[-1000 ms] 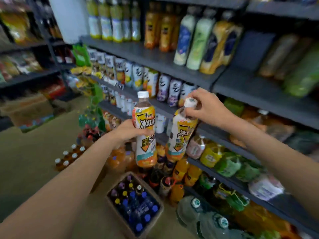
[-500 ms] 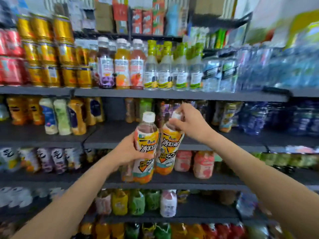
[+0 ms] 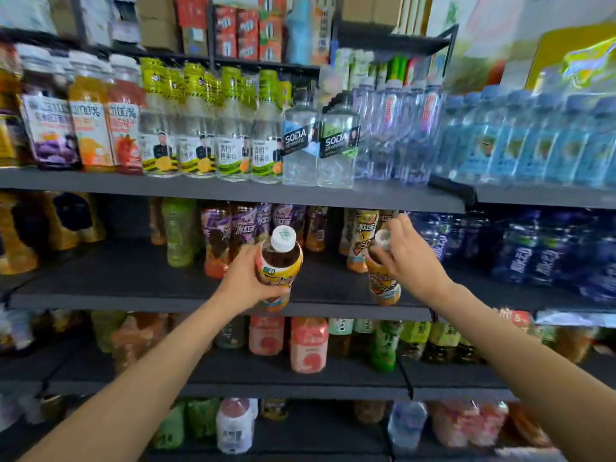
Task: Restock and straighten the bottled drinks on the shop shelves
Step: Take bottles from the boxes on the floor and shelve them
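Two clear plastic bottles of dark tea, each with a white screw cap and a yellow-orange printed label, are at the near edge of the dark grey middle shelf (image 3: pixel 133 281). The left bottle (image 3: pixel 279 261) is tilted with its cap towards the camera, gripped around its body. The right bottle (image 3: pixel 383 278) stands nearly upright, gripped at its cap, near a matching bottle (image 3: pixel 361 241) farther back on the shelf.

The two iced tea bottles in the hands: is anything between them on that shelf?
In the head view, nothing stands between the left-hand bottle and the right-hand bottle; only bare dark shelf shows there, with stocked bottles further back.
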`<action>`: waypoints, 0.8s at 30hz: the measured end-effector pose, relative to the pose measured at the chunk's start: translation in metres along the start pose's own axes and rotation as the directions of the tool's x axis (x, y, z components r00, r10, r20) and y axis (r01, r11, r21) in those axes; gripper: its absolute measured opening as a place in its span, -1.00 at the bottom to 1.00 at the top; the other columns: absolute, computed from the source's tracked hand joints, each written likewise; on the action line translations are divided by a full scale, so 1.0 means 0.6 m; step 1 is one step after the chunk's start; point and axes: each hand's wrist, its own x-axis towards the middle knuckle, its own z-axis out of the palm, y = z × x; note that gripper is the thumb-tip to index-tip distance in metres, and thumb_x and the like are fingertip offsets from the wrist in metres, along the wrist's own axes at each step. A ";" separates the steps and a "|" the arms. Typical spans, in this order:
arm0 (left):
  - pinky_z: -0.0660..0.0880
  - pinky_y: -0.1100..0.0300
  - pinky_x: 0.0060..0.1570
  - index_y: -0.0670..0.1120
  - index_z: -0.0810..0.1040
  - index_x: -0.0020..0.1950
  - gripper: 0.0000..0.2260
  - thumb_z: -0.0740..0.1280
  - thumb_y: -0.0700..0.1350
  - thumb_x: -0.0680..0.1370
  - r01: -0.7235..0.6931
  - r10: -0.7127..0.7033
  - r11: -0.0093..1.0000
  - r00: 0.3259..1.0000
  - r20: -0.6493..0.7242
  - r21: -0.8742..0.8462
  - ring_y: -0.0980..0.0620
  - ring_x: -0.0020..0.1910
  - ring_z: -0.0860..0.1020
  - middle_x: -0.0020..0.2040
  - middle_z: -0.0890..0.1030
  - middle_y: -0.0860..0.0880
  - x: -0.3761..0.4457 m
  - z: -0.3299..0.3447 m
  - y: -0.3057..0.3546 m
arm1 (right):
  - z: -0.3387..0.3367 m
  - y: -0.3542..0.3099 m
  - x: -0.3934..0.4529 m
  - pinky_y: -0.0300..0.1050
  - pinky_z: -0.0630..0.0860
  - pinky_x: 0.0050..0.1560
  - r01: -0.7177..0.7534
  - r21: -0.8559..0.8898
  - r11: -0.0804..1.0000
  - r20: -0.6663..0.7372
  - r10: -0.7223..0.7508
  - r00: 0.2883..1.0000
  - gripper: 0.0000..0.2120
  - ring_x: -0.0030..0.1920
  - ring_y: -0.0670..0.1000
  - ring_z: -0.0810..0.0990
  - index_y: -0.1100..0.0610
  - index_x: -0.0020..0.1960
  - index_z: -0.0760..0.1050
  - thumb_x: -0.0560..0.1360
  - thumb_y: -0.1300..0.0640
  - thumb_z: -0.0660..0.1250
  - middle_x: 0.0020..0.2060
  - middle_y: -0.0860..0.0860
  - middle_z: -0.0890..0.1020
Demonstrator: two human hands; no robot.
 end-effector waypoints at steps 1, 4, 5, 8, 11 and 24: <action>0.28 0.27 0.12 -0.18 0.40 0.26 -0.34 0.58 -0.27 0.23 -0.014 0.014 1.000 1.000 -0.012 0.016 0.06 0.12 0.39 0.05 0.39 -0.01 0.007 0.007 0.003 | 0.012 0.015 -0.001 0.09 0.51 -0.15 0.021 -0.027 0.999 -0.016 -0.022 1.000 -0.71 -0.07 0.26 0.48 0.39 0.08 0.36 0.51 0.18 0.31 0.00 0.29 0.42; 0.29 0.24 0.16 -0.14 0.39 0.28 -0.32 0.58 -0.25 0.23 -0.002 0.003 1.000 1.000 -0.023 0.017 0.06 0.13 0.40 0.07 0.41 -0.02 0.033 0.023 0.007 | 0.049 0.049 0.013 0.04 0.53 -0.34 -0.028 -0.018 0.999 -0.056 0.027 0.998 -0.75 -0.20 0.26 0.50 0.42 -0.04 0.41 0.45 0.24 0.39 -0.14 0.26 0.42; 0.29 0.23 0.17 -0.13 0.38 0.28 -0.32 0.58 -0.25 0.23 0.006 -0.006 1.000 1.000 -0.011 0.011 0.06 0.14 0.40 0.09 0.42 -0.03 0.043 0.027 0.005 | 0.060 0.058 0.025 0.06 0.51 -0.31 -0.033 0.000 0.999 -0.082 0.032 0.996 -0.79 -0.19 0.28 0.50 0.43 -0.07 0.42 0.45 0.29 0.38 -0.14 0.28 0.42; 0.32 0.13 0.27 -0.13 0.38 0.28 -0.33 0.58 -0.24 0.24 -0.002 0.002 1.000 0.999 0.032 0.006 0.01 0.21 0.41 0.19 0.43 -0.08 0.075 0.038 -0.004 | 0.081 0.068 0.059 0.02 0.41 -0.10 -0.129 0.098 0.987 -0.145 0.143 0.979 -0.81 -0.08 0.28 0.46 0.42 0.05 0.36 0.52 0.32 0.27 -0.01 0.30 0.39; 0.34 0.02 0.30 -0.12 0.40 0.27 -0.35 0.58 -0.22 0.24 0.016 -0.017 1.000 0.998 0.053 0.001 -0.02 0.22 0.42 0.17 0.43 -0.07 0.109 0.054 -0.016 | 0.121 0.066 0.074 0.01 0.41 -0.07 -0.188 0.196 0.962 -0.241 0.233 0.942 -0.81 -0.05 0.30 0.46 0.40 0.07 0.36 0.52 0.32 0.26 0.01 0.30 0.40; 0.44 0.13 0.16 0.04 0.43 0.12 -0.47 0.57 -0.22 0.25 0.065 -0.030 0.986 0.974 0.225 -0.152 0.09 0.10 0.50 0.09 0.56 0.04 0.191 0.153 -0.039 | 0.213 0.099 0.100 0.08 0.38 0.03 -0.507 0.486 0.712 -0.211 0.658 0.723 -0.55 0.11 0.27 0.43 0.32 0.17 0.35 0.53 -0.05 0.26 0.10 0.27 0.48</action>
